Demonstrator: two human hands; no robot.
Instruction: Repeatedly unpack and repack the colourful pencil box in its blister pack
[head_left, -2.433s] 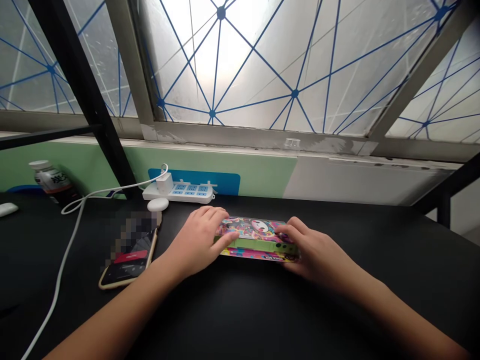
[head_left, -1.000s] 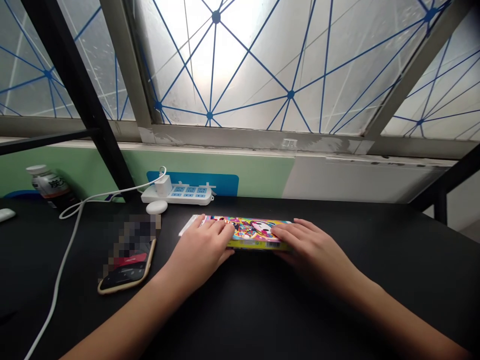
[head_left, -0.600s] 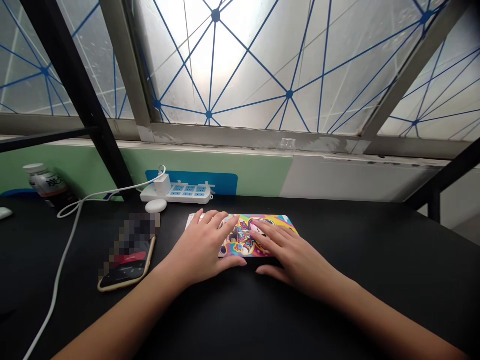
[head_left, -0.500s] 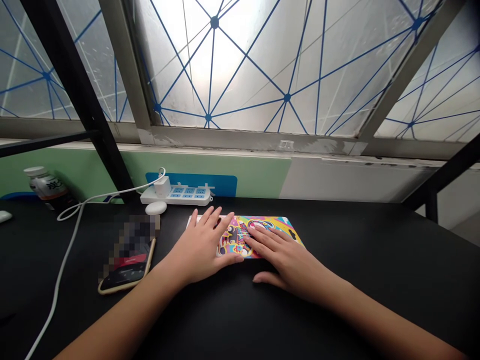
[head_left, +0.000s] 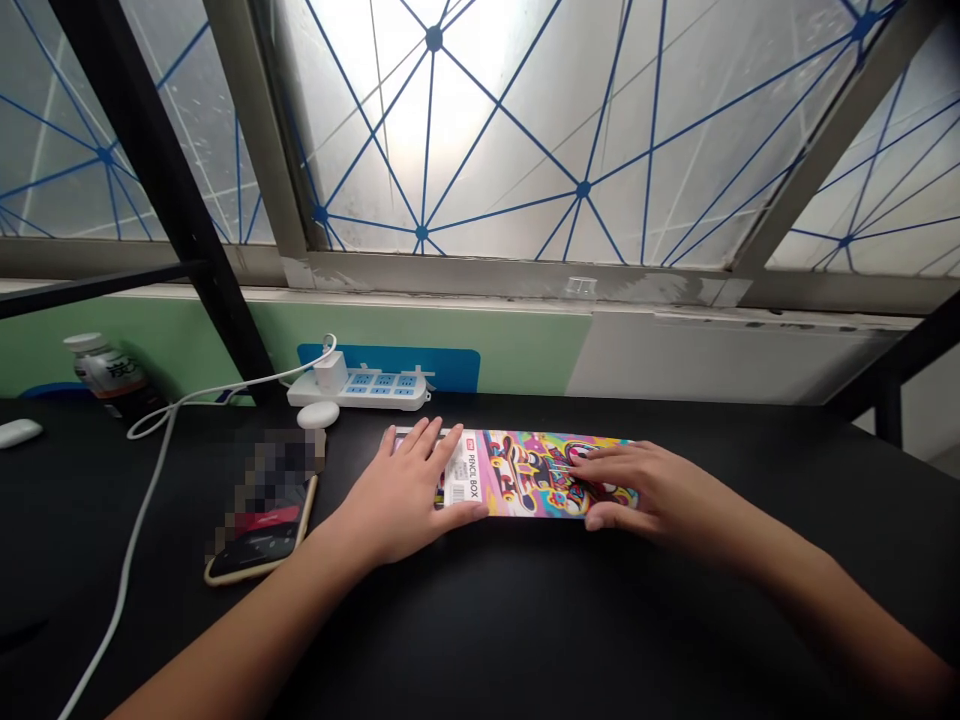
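A flat, brightly printed pencil box (head_left: 525, 478) lies on the black desk, cartoon figures over its top and a white label reading "PENCIL BOX" near its left part. Across the left end spreads my left hand (head_left: 409, 485), fingertips at the far edge and thumb along the near edge, holding it. My right hand (head_left: 637, 485) grips the right end, fingers on the printed top and thumb at the near edge. Both ends of the box are partly covered by the hands.
Left of the hands lies a phone (head_left: 262, 540), partly blurred out. Behind it are a white round case (head_left: 318, 415) and a power strip (head_left: 386, 390) with a plugged-in charger. A white cable (head_left: 127, 560), a bottle (head_left: 109, 370) and a white mouse-like object (head_left: 19, 432) are farther left.
My right hand has moved right, and the printed part under it has shifted right too, bringing the white label into sight. My left hand has stayed nearly in place.
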